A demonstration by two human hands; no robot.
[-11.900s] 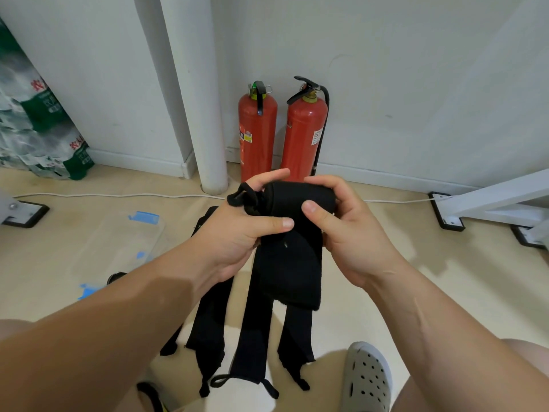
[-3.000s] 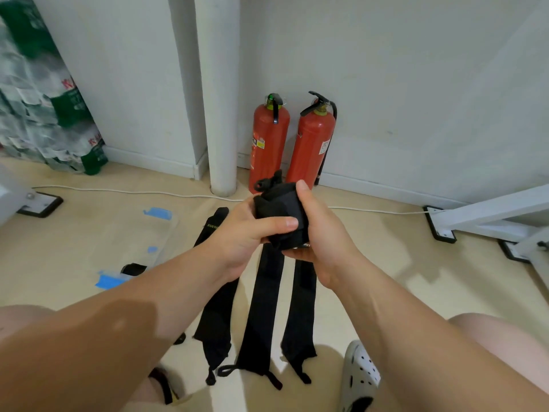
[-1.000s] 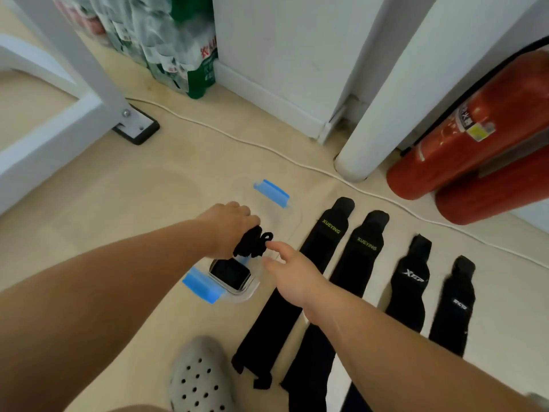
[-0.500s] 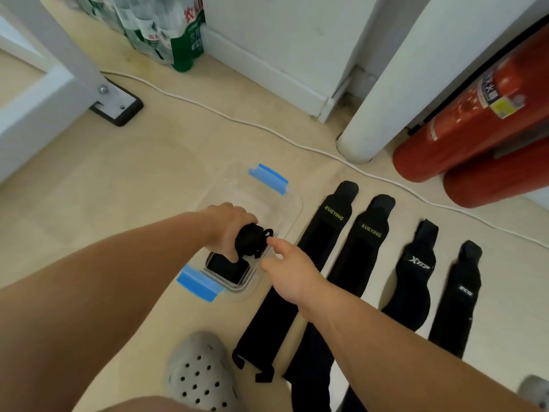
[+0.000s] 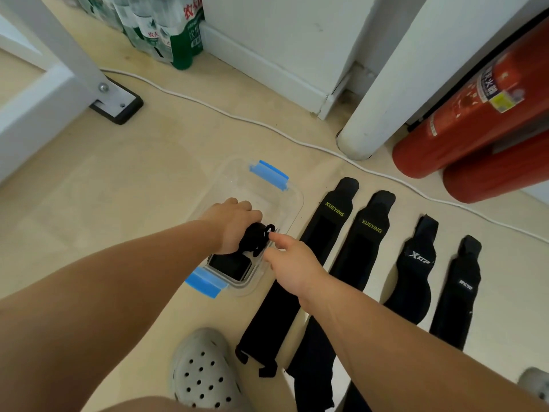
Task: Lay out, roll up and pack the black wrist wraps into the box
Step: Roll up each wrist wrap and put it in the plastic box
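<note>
Inside the box (image 5: 276,197), left hand (image 5: 234,224) tight around rolled wrap (image 5: 255,238), right hand (image 5: 292,263) slack; flat wraps (image 5: 368,245) alongside.

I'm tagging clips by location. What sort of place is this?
Probably a back corner of a gym, office or storeroom: red fire extinguishers stand by the wall, shrink-wrapped packs of bottled water sit on the floor, and a white metal frame stands nearby.

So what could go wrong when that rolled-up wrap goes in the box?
The rolled wrap could spring open once the left hand lets go. Its loop sticks out and might catch on the box rim. A packed roll already fills the near end, so space may be tight.
</note>
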